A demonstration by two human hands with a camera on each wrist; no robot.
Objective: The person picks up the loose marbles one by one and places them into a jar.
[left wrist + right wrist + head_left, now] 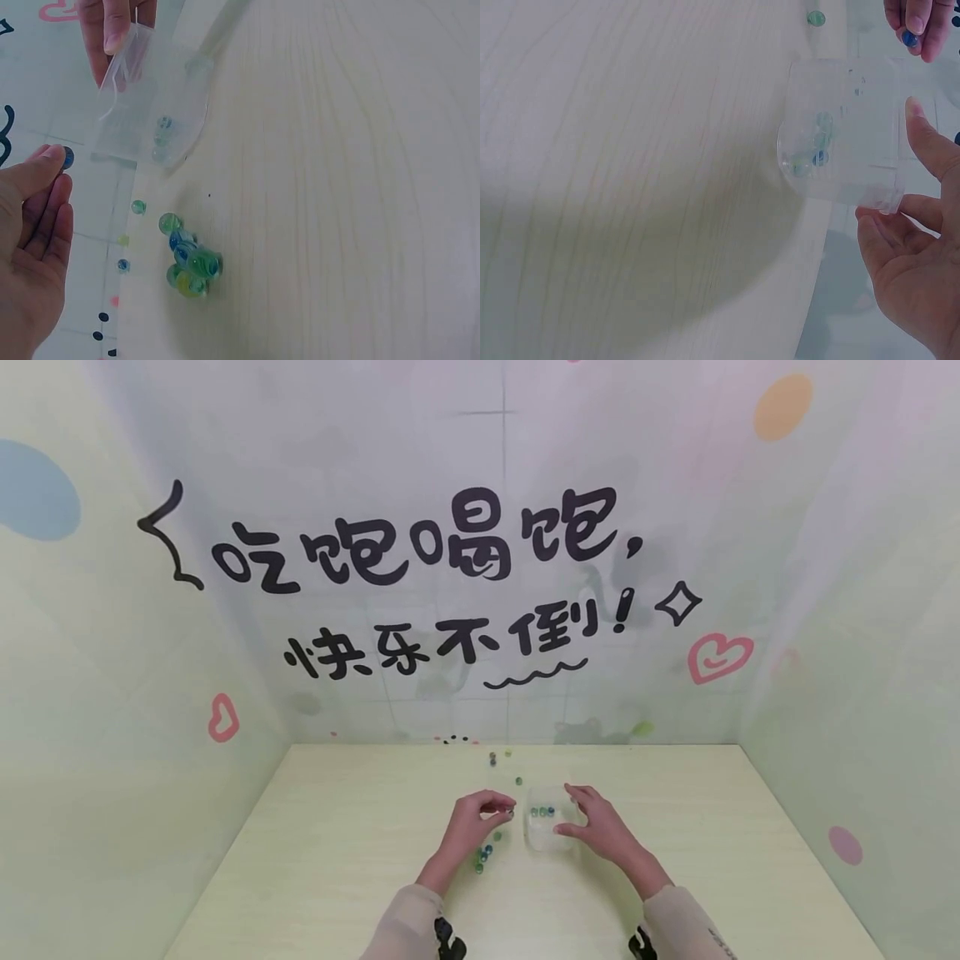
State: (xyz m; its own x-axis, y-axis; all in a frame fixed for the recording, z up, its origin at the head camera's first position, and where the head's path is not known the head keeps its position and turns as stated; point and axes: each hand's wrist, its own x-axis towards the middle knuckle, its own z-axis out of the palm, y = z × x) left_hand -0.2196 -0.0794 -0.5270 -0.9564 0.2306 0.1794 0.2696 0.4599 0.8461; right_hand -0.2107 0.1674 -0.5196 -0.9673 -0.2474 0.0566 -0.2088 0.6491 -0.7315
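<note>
Between thumb and fingertips, my left hand point(477, 821) pinches a dark blue glass marble point(69, 157), just left of a clear plastic container point(534, 838). That container stands on the table, with several green and blue marbles point(821, 142) lying at its bottom. From the right side, my right hand point(602, 828) grips its rim, with the thumb and fingers spread across the opening. Close below my left hand, a cluster of green and blue marbles point(193, 259) lies loose on the tabletop.
A few more marbles lie farther back: a green marble point(518, 781) near the container and others toward the table's back edge. The pale wooden table point(337, 860) is enclosed by printed fabric walls point(420, 710) at the back and both sides.
</note>
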